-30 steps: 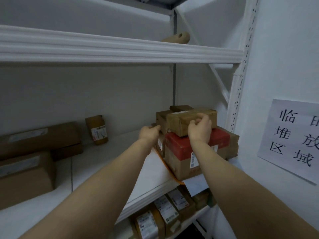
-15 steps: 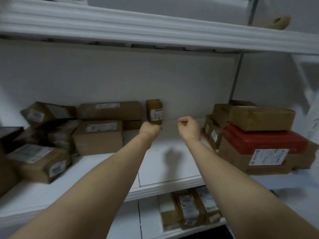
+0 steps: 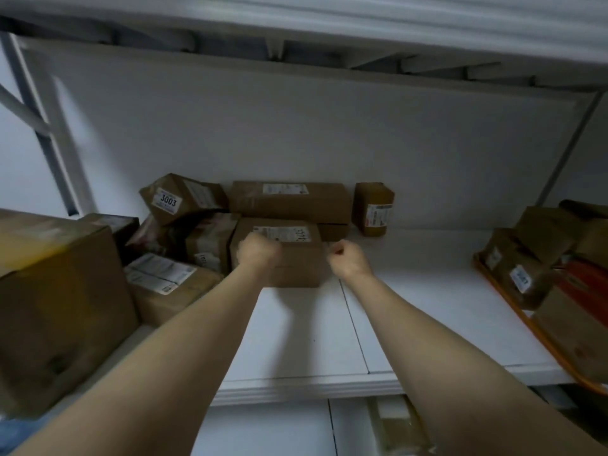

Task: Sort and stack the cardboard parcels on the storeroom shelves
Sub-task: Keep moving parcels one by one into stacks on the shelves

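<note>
A brown parcel [image 3: 296, 258] with a white label on top sits mid-shelf on the white shelf board [image 3: 411, 324]. My left hand [image 3: 258, 255] is a fist in front of the parcel's left front face; whether it touches is unclear. My right hand [image 3: 348, 260], fingers curled and holding nothing, hovers just off the parcel's right edge. Behind it lie a long parcel [image 3: 289, 200], a small upright parcel [image 3: 373, 209] and a tilted parcel labelled 3003 [image 3: 181, 199]. At the right stands a stack of parcels [image 3: 539, 258] with a red one in it.
A large carton [image 3: 56, 307] fills the left end, with a flat labelled parcel [image 3: 167, 284] and dark wrapped packets [image 3: 184, 238] beside it. The upper shelf [image 3: 296, 18] hangs close overhead. A lower shelf holds a parcel [image 3: 401, 429]. Bare shelf lies between the middle parcel and the right stack.
My view swung left from the right stack to the middle of the shelf. My right hand let go of the top parcel there, and both fists now sit at the middle parcel.
</note>
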